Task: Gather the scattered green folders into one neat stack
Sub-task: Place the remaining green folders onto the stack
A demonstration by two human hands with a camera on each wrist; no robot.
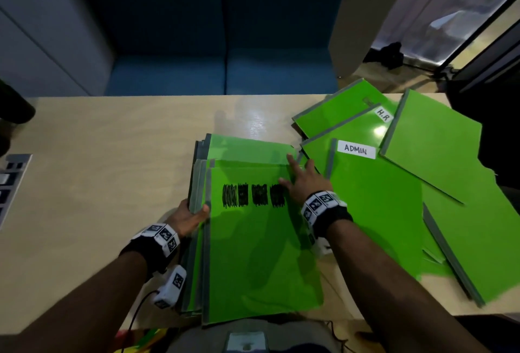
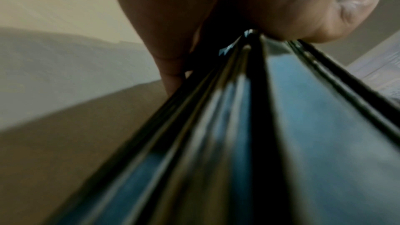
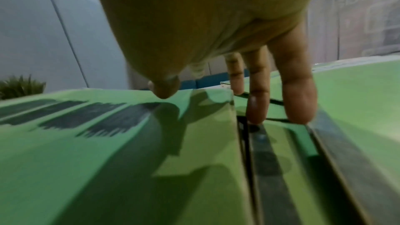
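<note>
on the left, the left hand (image 1: 189, 216) grips the grey spines of the stack (image 1: 253, 240) of green folders, thumb on top and fingers tucked under the edge; the left wrist view shows the thumb (image 2: 355, 6) pressed down on the spines and several dark edges fanning away from it. the stack lies at the near middle of the table (image 1: 98, 169), its near end reaching the table's near edge. the spines are not flush: some sit further back and further left than the top one. i judge the main risk is here. if the pinch lets go or pulls unevenly, the slick covers could slide over one another and fan out more, or the near end could tip off the edge.

in the middle, the top folder (image 1: 261, 254) carries a row of black scribbles (image 1: 253, 195). the right hand (image 1: 305, 179) lies flat with fingers spread and straight over its far right corner, gripping nothing. in the right wrist view, two fingertips (image 3: 299, 109) reach past that edge onto the folders beside it. a push from here could drag a neighbour along or buckle the cover.

to the right, the loose folders (image 1: 408, 184) overlap at odd angles, one labelled admin (image 1: 356, 149), another labelled h.r (image 1: 383, 115). the far right ones jut past the table's right side and could drop if jostled.
</note>
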